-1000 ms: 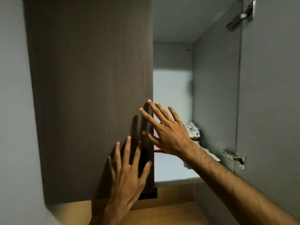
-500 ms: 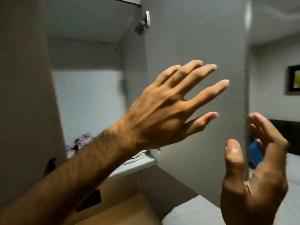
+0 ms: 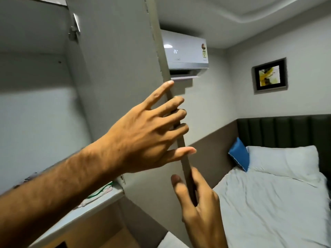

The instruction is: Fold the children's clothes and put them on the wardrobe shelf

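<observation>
The open wardrobe door (image 3: pixel 116 86) stands edge-on in the middle of the view. My left hand (image 3: pixel 148 136) reaches across from the lower left, its fingers curled over the door's outer edge (image 3: pixel 164 68). My right hand (image 3: pixel 197 203) grips the same edge lower down, thumb on the near side and fingers behind it. Folded children's clothes (image 3: pixel 100 192), white with green trim, lie on the wardrobe shelf (image 3: pixel 80 212). Another patterned garment (image 3: pixel 30 178) lies further left, largely hidden by my left forearm.
A door hinge (image 3: pixel 74 27) sits at the top of the wardrobe. Behind the door hangs an air conditioner (image 3: pixel 186 51). At the right are a bed (image 3: pixel 268 203) with a white pillow (image 3: pixel 283 161), a blue cushion (image 3: pixel 239 156), a dark headboard (image 3: pixel 286 129) and a framed picture (image 3: pixel 269 76).
The view has swung right, away from the left door. Both hands have left that door, crossed to the right door's edge and closed on it.
</observation>
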